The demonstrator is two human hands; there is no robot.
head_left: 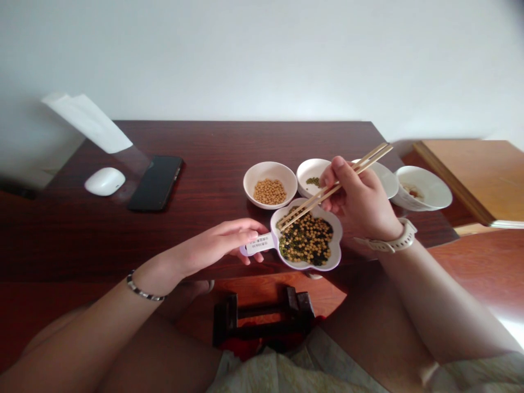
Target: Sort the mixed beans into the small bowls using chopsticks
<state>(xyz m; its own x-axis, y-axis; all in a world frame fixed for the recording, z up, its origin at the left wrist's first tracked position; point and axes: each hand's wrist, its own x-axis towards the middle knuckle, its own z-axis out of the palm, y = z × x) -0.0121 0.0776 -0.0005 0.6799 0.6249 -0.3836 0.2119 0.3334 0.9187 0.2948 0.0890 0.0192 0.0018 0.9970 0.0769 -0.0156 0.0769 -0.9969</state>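
Note:
A flower-shaped white dish (334,252) full of mixed yellow, green and dark beans sits at the table's near edge. My left hand (221,243) grips its labelled handle (258,244). My right hand (360,204), with a pale watch at the wrist, is closed on a pair of wooden chopsticks (303,209) whose tips dip into the beans at the dish's far left. Behind the dish stand a white bowl of yellow soybeans (270,184) and a white bowl with a few green beans (311,176).
Two more white bowls (423,188) stand right of my right hand, one partly hidden behind it. A black phone (156,182), a white mouse (105,180) and a white paper sleeve (88,121) lie at the table's left. A small dark wooden stool (262,316) stands under the table.

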